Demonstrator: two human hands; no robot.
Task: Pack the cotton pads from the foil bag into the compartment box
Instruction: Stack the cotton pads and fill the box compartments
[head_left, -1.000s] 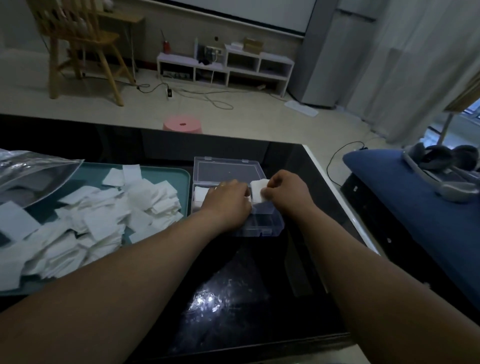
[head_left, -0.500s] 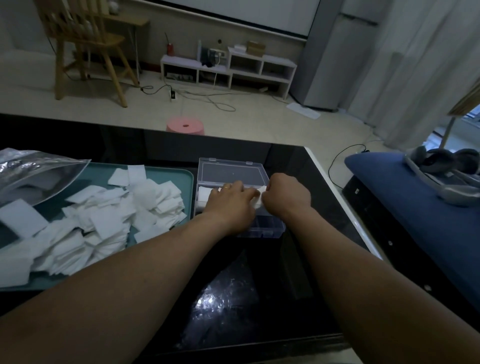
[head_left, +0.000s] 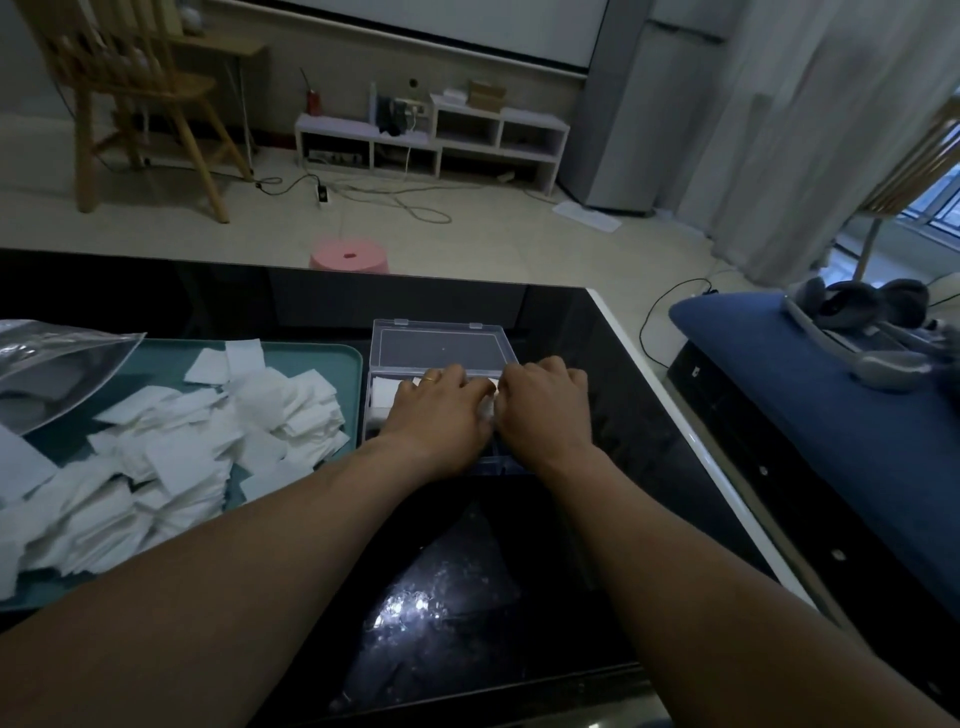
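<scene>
Fingers of the left hand (head_left: 441, 410) and right hand (head_left: 545, 410) curl round one cotton pad (head_left: 488, 409) in the clear compartment box (head_left: 439, 345); uneven pressing could crumple it or slide the box.

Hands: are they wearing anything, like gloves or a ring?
No gloves. The left hand wears a thin gold-coloured ring on one finger; the right hand wears nothing that shows. Both forearms are bare, with no sleeves or watch in view.
</scene>
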